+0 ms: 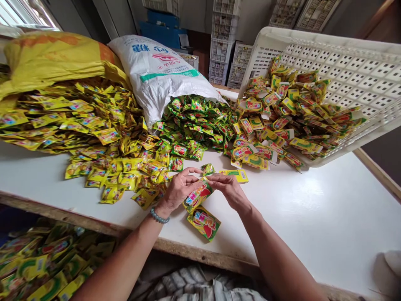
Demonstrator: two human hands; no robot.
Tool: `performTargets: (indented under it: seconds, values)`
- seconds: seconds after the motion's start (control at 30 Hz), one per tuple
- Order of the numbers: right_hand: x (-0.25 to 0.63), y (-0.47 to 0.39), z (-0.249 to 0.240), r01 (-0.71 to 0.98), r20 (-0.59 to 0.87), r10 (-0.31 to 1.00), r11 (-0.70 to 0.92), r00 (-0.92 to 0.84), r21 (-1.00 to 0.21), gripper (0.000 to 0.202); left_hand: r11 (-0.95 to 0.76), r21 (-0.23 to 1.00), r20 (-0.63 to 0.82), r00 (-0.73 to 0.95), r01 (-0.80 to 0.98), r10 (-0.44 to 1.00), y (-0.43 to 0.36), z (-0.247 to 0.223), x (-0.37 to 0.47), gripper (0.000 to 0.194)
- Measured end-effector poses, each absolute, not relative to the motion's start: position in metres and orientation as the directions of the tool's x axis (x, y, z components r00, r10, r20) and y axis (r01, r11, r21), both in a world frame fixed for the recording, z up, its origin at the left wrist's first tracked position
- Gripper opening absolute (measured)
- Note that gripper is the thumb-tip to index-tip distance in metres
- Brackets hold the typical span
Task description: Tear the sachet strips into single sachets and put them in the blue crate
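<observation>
The box (pixel 198 196) is held up between both hands just above the table (pixel 313 217), its TWNS lettering facing up. The left hand (pixel 180 188) is half curled, thumb and fingers pinching the box near its upper left edge. The right hand (pixel 230 190) is nearly closed, thumb and fingertips pinched together on its upper right corner; whether the end flap there is tucked in cannot be told.

Taking the box as the clock's centre, a second box (pixel 205 224) lies at about six o'clock, partly under it in the view. A green packet (pixel 207 168) sits near, at one o'clock, and a third box (pixel 240 176) lies flat at two, just beyond the right hand. Loose yellow packets (pixel 112 193) spread at nine o'clock. Farther out, a green heap (pixel 197 125) comes from a white sack (pixel 159 62) at eleven, and a yellow sack (pixel 59 52) at ten stands over a yellow heap (pixel 62 119). At two, a tilted crate (pixel 347 67) spills boxes (pixel 275 125). More boxes lie below the table edge at eight.
</observation>
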State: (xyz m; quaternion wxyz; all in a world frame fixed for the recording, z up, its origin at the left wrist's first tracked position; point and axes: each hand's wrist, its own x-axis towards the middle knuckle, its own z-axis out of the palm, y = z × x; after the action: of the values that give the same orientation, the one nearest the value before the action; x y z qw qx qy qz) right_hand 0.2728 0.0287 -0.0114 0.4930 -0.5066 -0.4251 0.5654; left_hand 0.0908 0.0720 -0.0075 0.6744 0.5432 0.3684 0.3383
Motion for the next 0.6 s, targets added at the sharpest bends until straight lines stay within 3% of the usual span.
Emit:
performTargets:
  seconds: [0.17,0.27,0.37,0.6]
  values:
    - [0.265,0.024,-0.009,0.136,0.018,0.996,0.007,0.082,-0.991,0.024,0.164,0.977,-0.104,0.374,-0.134,0.922,0.074,-0.009,0.095,0.046]
    - [0.251,0.02,-0.011,0.356,0.232,0.948,0.144,0.217,-0.923,0.023,0.133,0.979,-0.075,0.341,-0.152,0.937,0.074,-0.011,0.094,0.044]
    - [0.241,0.017,-0.015,0.435,0.367,0.902,0.243,0.227,-0.867,0.019,0.116,0.984,-0.06,0.357,-0.136,0.932,0.075,-0.014,0.092,0.043]
    - [0.242,0.017,-0.012,0.274,0.191,0.966,0.139,0.176,-0.952,0.02,0.182,0.973,-0.105,0.432,-0.143,0.896,0.075,-0.013,0.089,0.054]
